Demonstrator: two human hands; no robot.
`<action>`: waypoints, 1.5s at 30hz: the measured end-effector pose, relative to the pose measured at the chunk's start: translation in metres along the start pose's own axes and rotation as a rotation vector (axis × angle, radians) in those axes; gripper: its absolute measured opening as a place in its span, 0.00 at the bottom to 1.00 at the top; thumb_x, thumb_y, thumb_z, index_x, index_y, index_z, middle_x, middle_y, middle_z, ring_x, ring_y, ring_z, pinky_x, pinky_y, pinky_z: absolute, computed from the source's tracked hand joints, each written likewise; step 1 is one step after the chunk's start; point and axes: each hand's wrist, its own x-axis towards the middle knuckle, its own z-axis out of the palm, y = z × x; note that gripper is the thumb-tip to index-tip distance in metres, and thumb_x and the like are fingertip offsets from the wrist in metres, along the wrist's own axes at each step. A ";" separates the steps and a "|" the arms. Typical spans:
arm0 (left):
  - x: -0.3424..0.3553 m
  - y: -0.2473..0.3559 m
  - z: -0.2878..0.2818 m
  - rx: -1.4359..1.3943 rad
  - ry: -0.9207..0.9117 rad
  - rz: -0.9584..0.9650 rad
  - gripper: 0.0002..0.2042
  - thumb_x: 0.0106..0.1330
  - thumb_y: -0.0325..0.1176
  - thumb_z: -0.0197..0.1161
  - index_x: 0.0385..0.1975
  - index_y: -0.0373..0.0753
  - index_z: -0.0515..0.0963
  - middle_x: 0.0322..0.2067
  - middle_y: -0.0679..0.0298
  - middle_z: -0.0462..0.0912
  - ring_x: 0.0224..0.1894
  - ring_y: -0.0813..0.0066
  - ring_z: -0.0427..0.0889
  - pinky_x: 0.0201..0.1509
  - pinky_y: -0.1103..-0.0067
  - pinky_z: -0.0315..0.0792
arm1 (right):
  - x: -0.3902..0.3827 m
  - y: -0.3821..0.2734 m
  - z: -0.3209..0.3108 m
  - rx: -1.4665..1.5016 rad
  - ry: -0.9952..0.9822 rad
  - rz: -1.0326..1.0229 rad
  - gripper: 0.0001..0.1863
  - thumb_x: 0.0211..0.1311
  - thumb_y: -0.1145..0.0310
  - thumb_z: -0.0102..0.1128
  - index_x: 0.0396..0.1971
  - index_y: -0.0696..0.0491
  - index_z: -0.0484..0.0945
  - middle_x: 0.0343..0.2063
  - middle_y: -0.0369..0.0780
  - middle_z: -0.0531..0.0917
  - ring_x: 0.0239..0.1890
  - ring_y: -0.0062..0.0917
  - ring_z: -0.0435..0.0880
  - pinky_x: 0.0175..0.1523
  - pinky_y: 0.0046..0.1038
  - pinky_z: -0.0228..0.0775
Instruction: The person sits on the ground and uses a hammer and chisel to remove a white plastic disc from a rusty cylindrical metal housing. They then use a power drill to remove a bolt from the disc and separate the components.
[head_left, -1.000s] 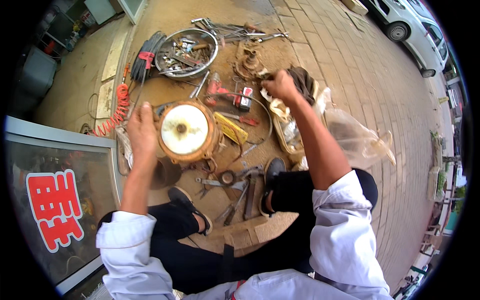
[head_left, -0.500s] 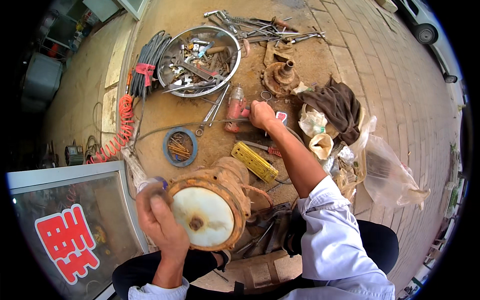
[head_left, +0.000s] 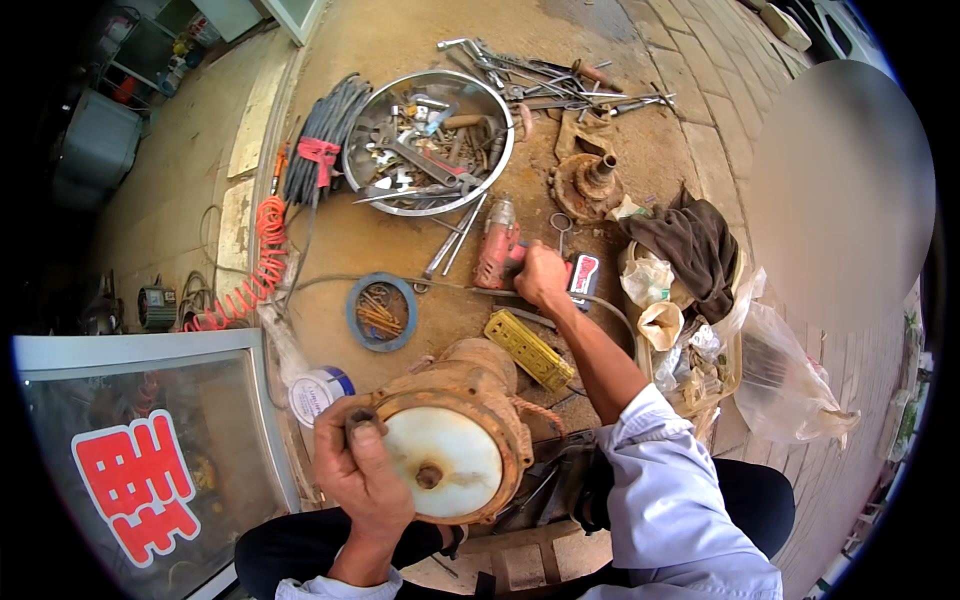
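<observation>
Red drill (head_left: 496, 258): cable (head_left: 465, 289) beside, metal bowl (head_left: 476, 99) near.

The housing (head_left: 470, 383) is rough rusted metal, the bowl (head_left: 478, 98) glossy.

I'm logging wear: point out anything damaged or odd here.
The round metal housing, lower center, looks worn: its rim is coated in rust-like orange-brown, and its pale disc is stained near the hub.

right grip (head_left: 542, 275) — wrapped around the red power tool (head_left: 496, 246)
</observation>
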 end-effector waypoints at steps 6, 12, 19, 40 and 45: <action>-0.002 -0.004 0.003 -0.096 0.018 0.001 0.15 0.77 0.35 0.55 0.49 0.26 0.74 0.35 0.60 0.80 0.37 0.78 0.78 0.44 0.79 0.74 | -0.040 0.012 -0.051 0.557 0.199 -0.060 0.29 0.46 0.64 0.78 0.47 0.61 0.77 0.40 0.51 0.86 0.45 0.41 0.86 0.55 0.41 0.75; 0.000 -0.015 0.000 -0.027 0.056 0.101 0.13 0.75 0.33 0.57 0.46 0.27 0.77 0.33 0.55 0.84 0.35 0.71 0.83 0.42 0.74 0.77 | -0.105 -0.044 -0.163 1.267 0.299 -0.495 0.32 0.66 0.59 0.69 0.64 0.57 0.69 0.54 0.40 0.80 0.53 0.26 0.83 0.59 0.28 0.80; 0.010 -0.030 0.013 -0.063 0.089 0.195 0.14 0.72 0.34 0.64 0.46 0.28 0.79 0.36 0.53 0.86 0.39 0.68 0.85 0.45 0.74 0.77 | -0.249 -0.141 -0.383 0.991 0.732 -0.931 0.12 0.70 0.66 0.65 0.43 0.54 0.72 0.34 0.36 0.77 0.34 0.19 0.77 0.41 0.22 0.73; -0.075 0.083 -0.137 -1.320 -0.476 -0.410 0.20 0.81 0.47 0.50 0.55 0.36 0.76 0.54 0.52 0.83 0.57 0.61 0.82 0.62 0.65 0.77 | -0.459 -0.073 -0.259 0.811 -0.241 -0.717 0.38 0.62 0.72 0.70 0.71 0.51 0.65 0.62 0.38 0.77 0.67 0.29 0.72 0.73 0.33 0.61; -0.076 0.095 -0.136 -1.309 -0.530 -0.310 0.15 0.79 0.42 0.54 0.54 0.38 0.77 0.52 0.54 0.84 0.53 0.64 0.84 0.57 0.68 0.80 | -0.460 -0.080 -0.260 0.839 -0.234 -0.611 0.31 0.61 0.72 0.71 0.65 0.51 0.74 0.56 0.38 0.82 0.64 0.29 0.76 0.69 0.32 0.66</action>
